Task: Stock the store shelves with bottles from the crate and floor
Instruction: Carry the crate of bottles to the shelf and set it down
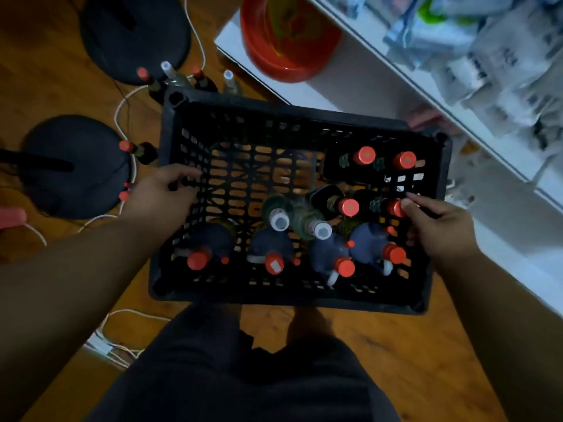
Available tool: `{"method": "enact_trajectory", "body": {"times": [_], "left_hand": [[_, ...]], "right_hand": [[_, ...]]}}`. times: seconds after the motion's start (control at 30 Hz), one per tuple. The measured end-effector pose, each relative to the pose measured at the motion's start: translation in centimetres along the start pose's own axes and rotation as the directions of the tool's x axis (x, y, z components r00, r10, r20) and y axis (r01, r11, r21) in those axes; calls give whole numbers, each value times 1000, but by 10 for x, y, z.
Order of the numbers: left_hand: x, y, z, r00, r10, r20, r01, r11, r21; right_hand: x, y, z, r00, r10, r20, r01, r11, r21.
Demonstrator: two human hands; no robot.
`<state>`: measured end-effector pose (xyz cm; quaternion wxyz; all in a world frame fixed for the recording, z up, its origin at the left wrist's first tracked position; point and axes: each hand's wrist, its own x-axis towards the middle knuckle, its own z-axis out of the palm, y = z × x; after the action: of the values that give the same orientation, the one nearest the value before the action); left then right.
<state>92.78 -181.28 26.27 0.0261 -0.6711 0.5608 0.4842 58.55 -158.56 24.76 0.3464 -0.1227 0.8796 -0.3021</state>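
Note:
A black slatted plastic crate (283, 117) fills the middle of the view, above the wooden floor. Inside stand several bottles: dark ones with red caps (364, 155), clear ones with white caps (279, 222) and blue jugs with red caps (344, 267). My left hand (164, 193) grips the crate's left wall, fingers hooked through the slats. My right hand (438, 226) grips the right wall, its fingertips beside a red-capped bottle (394, 208). More bottles (198, 77) stand on the floor just beyond the crate. The white store shelf (380, 83) runs along the right.
Two black round stand bases (76, 166) sit on the floor at left, with white cables (122, 111) looping around them. A red bowl (286, 35) lies on the low shelf. Packaged goods (475, 47) crowd the upper shelf. My legs are below the crate.

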Motion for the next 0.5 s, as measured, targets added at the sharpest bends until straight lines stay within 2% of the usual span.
{"method": "enact_trajectory", "body": {"times": [0.2, 0.5], "left_hand": [[37, -15, 66, 999, -10, 49, 10, 1000, -7], [107, -27, 160, 997, 32, 70, -34, 999, 16]], "right_hand": [[28, 67, 13, 995, 101, 0, -101, 993, 63], [97, 145, 38, 989, 134, -68, -126, 986, 112]]}}
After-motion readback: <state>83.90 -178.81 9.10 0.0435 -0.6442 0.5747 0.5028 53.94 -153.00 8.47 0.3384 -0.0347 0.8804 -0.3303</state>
